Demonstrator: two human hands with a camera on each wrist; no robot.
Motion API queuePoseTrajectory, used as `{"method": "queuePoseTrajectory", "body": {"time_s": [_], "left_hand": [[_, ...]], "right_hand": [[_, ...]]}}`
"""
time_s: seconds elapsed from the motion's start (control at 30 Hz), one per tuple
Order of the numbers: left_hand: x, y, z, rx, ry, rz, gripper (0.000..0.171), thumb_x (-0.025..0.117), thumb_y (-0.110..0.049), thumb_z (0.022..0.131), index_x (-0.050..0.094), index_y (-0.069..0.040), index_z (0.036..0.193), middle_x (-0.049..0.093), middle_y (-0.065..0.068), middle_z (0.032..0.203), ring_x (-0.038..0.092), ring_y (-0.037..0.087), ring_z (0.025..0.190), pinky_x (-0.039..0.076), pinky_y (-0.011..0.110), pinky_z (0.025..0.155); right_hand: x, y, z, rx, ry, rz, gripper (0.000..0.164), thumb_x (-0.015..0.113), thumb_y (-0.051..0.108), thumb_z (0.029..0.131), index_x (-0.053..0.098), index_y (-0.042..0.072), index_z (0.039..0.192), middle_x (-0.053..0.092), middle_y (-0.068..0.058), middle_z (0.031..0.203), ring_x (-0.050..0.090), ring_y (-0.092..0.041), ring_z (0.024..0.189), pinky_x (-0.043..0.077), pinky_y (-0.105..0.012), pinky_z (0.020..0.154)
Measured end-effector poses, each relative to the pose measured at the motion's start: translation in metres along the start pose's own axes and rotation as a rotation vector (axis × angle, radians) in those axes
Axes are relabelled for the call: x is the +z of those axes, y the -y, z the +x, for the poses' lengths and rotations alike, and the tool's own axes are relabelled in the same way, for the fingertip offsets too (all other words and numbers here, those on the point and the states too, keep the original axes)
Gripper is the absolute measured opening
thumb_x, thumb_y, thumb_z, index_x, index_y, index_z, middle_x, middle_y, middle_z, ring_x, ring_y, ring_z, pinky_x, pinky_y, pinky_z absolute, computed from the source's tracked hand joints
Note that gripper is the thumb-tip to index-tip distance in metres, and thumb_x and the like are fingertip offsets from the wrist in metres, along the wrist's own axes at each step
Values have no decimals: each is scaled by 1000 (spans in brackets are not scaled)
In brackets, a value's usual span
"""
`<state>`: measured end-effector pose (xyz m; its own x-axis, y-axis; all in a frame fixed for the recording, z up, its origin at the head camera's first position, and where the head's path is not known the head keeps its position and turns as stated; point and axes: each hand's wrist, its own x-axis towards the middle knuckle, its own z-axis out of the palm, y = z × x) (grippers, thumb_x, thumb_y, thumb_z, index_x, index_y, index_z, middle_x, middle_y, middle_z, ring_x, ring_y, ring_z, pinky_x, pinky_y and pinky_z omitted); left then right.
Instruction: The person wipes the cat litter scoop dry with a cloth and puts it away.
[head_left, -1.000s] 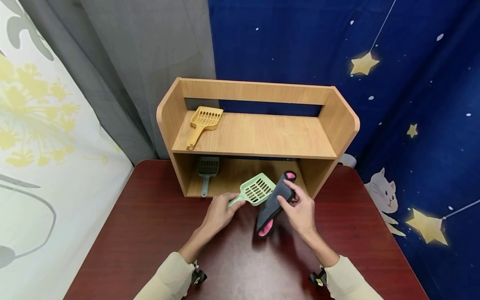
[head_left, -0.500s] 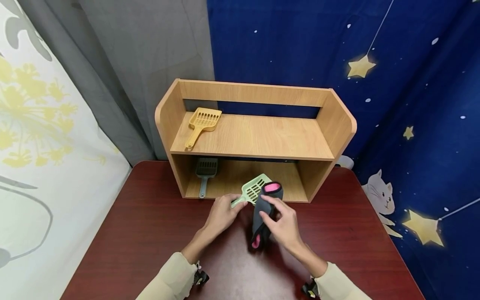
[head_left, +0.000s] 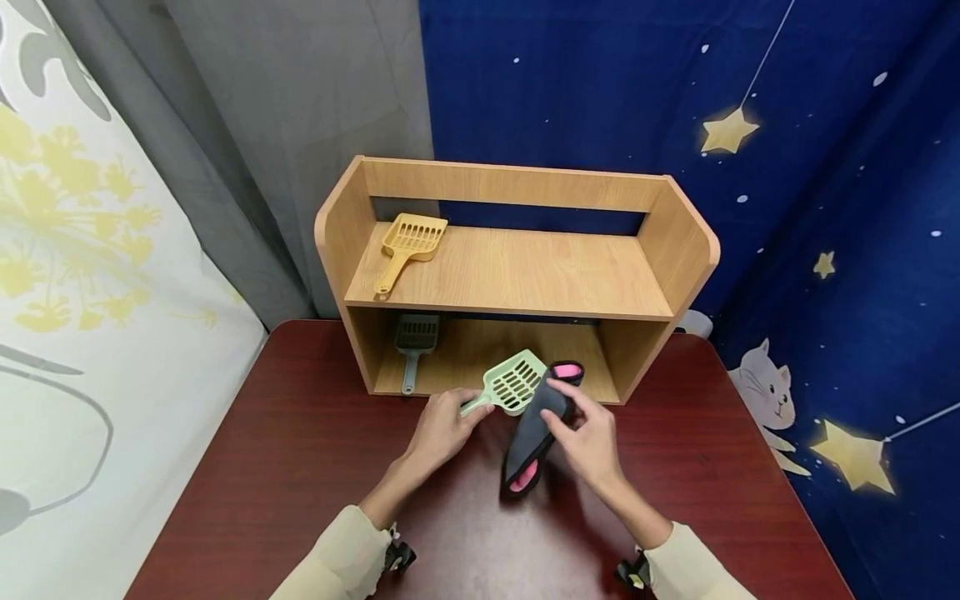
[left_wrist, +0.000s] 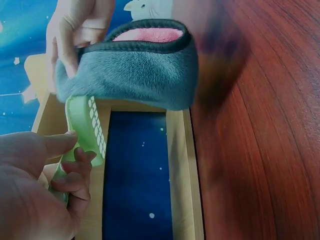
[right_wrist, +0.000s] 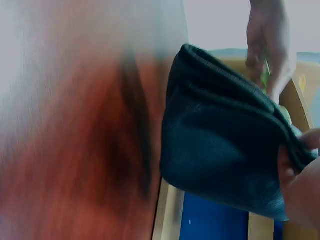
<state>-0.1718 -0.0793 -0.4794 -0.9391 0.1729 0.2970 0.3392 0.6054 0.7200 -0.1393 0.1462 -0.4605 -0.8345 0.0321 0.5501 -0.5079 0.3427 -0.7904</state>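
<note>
My left hand grips a light green slotted litter scoop by its handle, with the slotted head pointing right in the head view. My right hand pinches a folded cloth, grey-blue outside, pink inside, with black edging. The cloth overlaps the right end of the scoop in the head view. In the left wrist view, the fuzzy cloth lies right at the tip of the green scoop. From the right wrist, the cloth covers most of the scoop.
A two-tier wooden shelf stands at the back of the dark red table. A yellow scoop lies on its upper tier at left. Below it, on the lower tier, lies a grey scoop. Curtains hang behind.
The right hand and cloth moved left and toward the person across the scoop, then partly back to the right, the cloth turning with them. The left hand and scoop stayed nearly in place.
</note>
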Motion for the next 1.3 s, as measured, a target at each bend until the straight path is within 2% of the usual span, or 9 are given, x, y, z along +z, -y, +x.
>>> {"method": "queuePoseTrajectory", "body": {"time_s": [0.1, 0.2, 0.37, 0.57, 0.73, 0.87, 1.0, 1.13, 1.3], "left_hand": [[-2, 0, -3, 8, 2, -2, 25, 82, -18, 92, 82, -1, 111, 80, 12, 102, 73, 22, 88, 58, 42, 78], [-3, 0, -4, 11, 6, -6, 25, 83, -17, 92, 82, -1, 111, 79, 11, 100, 70, 17, 83, 56, 35, 74], [-5, 4, -3, -23, -1, -8, 28, 83, -18, 93, 80, 0, 114, 80, 12, 103, 70, 17, 84, 56, 34, 73], [-7, 14, 2, -78, -25, -7, 29, 82, -19, 94, 80, 0, 115, 80, 13, 103, 71, 21, 86, 57, 40, 75], [-6, 26, 11, -73, -40, 5, 28, 82, -16, 94, 79, 2, 115, 79, 14, 102, 71, 22, 85, 57, 42, 75], [-7, 34, 19, -74, -44, 1, 30, 80, -13, 95, 77, 5, 118, 79, 17, 102, 68, 22, 81, 55, 39, 72], [-11, 41, 28, -100, -41, -3, 32, 78, -13, 97, 75, 6, 121, 78, 17, 103, 62, 18, 74, 51, 32, 65], [-15, 47, 38, -121, -47, 9, 33, 77, -14, 97, 74, 6, 124, 77, 16, 102, 57, 17, 70, 47, 30, 62], [-14, 50, 50, -124, -42, 35, 34, 76, -13, 98, 73, 7, 125, 77, 18, 105, 61, 22, 75, 50, 36, 67]], "right_hand": [[-14, -4, 9, 115, -12, 27, 44, 79, -19, 81, 74, -7, 122, 76, -28, 99, 72, -13, 76, 56, -16, 64], [-26, -23, 15, 163, -5, 42, 45, 79, -17, 83, 74, -3, 126, 76, -28, 106, 75, -13, 82, 58, -16, 68], [-45, -46, 20, 150, 11, 37, 49, 81, -14, 83, 74, 2, 129, 76, -26, 110, 76, -10, 87, 59, -18, 70], [-70, -45, 27, -17, 47, -165, 49, 85, -10, 82, 77, 10, 126, 78, -13, 109, 70, -4, 82, 54, -12, 68], [-83, -49, 26, -168, 102, -335, 50, 83, -10, 81, 77, 12, 126, 75, -6, 103, 58, -8, 71, 47, -17, 60], [-77, -56, 16, -245, 173, -348, 52, 83, -13, 78, 76, 8, 125, 74, -6, 98, 56, -10, 70, 43, -16, 60], [-58, -59, 3, -291, 221, -328, 53, 84, -13, 74, 76, 7, 123, 74, -5, 97, 57, -10, 71, 44, -17, 62], [-33, -59, -8, -283, 277, -299, 55, 86, -10, 74, 76, 9, 124, 76, -5, 106, 67, -13, 85, 54, -24, 74], [-3, -60, -19, -218, 387, -289, 53, 87, -4, 76, 76, 12, 125, 77, -1, 113, 72, -15, 102, 58, -36, 86]]}}
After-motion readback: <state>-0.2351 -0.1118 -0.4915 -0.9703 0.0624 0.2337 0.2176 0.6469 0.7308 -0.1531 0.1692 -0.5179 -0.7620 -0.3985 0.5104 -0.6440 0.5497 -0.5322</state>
